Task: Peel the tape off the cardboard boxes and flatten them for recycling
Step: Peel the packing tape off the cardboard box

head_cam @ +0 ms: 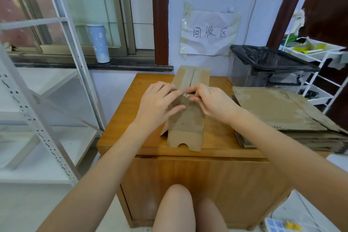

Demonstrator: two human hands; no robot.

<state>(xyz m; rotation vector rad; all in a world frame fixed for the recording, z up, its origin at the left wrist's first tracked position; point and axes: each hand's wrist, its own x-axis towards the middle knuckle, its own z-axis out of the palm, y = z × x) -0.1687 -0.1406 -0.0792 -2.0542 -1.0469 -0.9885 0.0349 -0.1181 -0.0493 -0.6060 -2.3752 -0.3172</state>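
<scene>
Brown cardboard is what you are working on: a small box [188, 111] lies in the middle of the wooden table [120, 118], right in front of you. Clear tape [187, 95] runs along its top seam. Your right hand [211, 101] has its fingertips bent in and pinching the loose end of that tape. Your left hand [160, 103] lies on the box with its fingers fairly straight, pressing it down.

To do this step well, I think you should keep the left hand pressing close to the spot where the tape lifts, so the box does not slide. Pull the tape low and slowly along the seam, not straight up, or it may snap or tear the paper skin. If it snaps, pick at the new edge with a nail.

Beside you on the right sits a pile of flat boxes [282, 111], and a bin with a black bag [271, 62] stands behind it.

Some things are hard to see. The tape is see-through, so I cannot tell how far it has come off. Your hands hide the middle of the seam. The far end of the box is blurry, and the flat pile is cut off at the picture's edge.
</scene>
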